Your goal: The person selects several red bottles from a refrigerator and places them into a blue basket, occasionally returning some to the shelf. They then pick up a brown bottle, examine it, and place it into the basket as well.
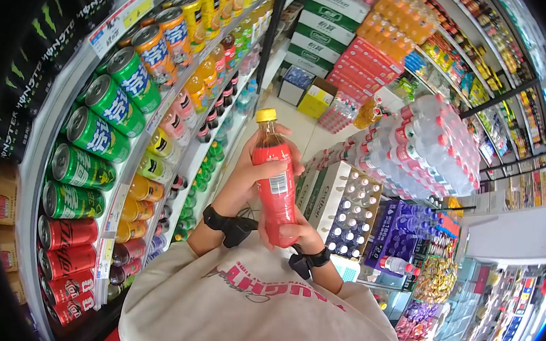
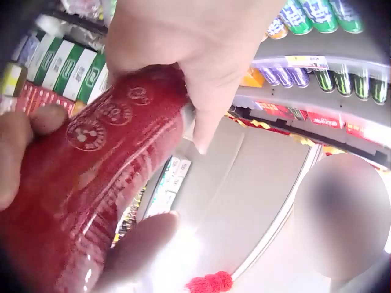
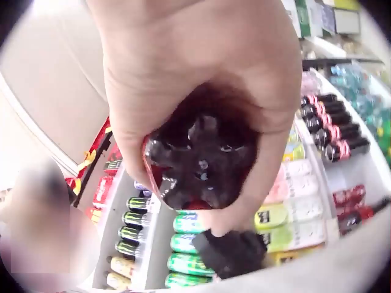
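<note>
A plastic soft drink bottle (image 1: 276,193) with a yellow cap, dark liquid and a red label with a barcode is held in front of the chest, cap end away from the body. My left hand (image 1: 262,162) wraps round its upper part, below the cap. Lower down, my right hand (image 1: 305,237) grips the bottle near its base. In the left wrist view the red label (image 2: 113,137) shows white round prints, and fingers appear on both sides of the bottle. The right wrist view looks onto the lobed dark base (image 3: 204,162), with right-hand fingers (image 3: 250,189) curled about it.
On the left, shelves hold rows of green cans (image 1: 101,134), red cans (image 1: 68,245) and bottles. Shrink-wrapped water bottles (image 1: 408,145) are stacked ahead to the right, beside an open carton of bottles (image 1: 352,220). Boxes (image 1: 324,25) stand farther back by the tiled floor (image 1: 283,111).
</note>
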Motion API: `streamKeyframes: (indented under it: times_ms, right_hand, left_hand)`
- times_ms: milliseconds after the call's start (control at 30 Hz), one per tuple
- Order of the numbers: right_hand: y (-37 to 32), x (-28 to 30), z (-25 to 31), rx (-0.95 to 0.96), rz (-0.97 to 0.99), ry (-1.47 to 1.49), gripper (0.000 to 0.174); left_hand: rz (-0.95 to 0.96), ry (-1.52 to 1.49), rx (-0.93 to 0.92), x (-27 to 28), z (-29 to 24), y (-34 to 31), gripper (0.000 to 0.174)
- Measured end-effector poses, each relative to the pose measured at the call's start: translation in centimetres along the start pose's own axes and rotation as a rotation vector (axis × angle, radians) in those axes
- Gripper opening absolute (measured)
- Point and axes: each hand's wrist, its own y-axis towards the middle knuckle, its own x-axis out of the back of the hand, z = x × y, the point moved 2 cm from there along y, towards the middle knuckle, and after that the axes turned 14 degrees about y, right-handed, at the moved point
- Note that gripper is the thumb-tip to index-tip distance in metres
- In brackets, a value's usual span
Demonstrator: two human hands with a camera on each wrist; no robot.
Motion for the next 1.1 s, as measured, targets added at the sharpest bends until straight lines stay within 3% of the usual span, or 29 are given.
streamKeyframes:
  times_ms: [67,300,400,933,1033,1100]
  right_hand:
    - [-1.2,0.1,0.2,-0.004,0.003,0.124,0.062]
    - [-4.2,0.4,1.1,0.061,0.084,0.212,0.066]
    - [-5.2,-0.2,1.1,0.121,-0.004,0.138,0.071]
    - [-7.8,1.9,-1.2,0.159,0.134,0.425,0.068]
    - [-8.0,2.0,-1.9,0.150,0.250,0.515,0.068]
    - [-8.9,1.7,-1.8,0.148,0.165,0.403,0.071]
  left_hand:
    - [0.039,0.080,-0.042,-1.7,-0.3,0.4,0.063]
    - [0.122,0.165,-0.080,-6.6,-0.4,0.7,0.061]
    - [0.170,0.149,-0.045,-7.6,-0.1,0.5,0.060]
    - [0.223,0.295,-0.058,-10.5,1.1,-0.3,0.057]
    - [0.233,0.299,-0.031,-10.9,1.9,-0.5,0.058]
    - [0.256,0.284,0.021,-11.0,2.4,-0.6,0.058]
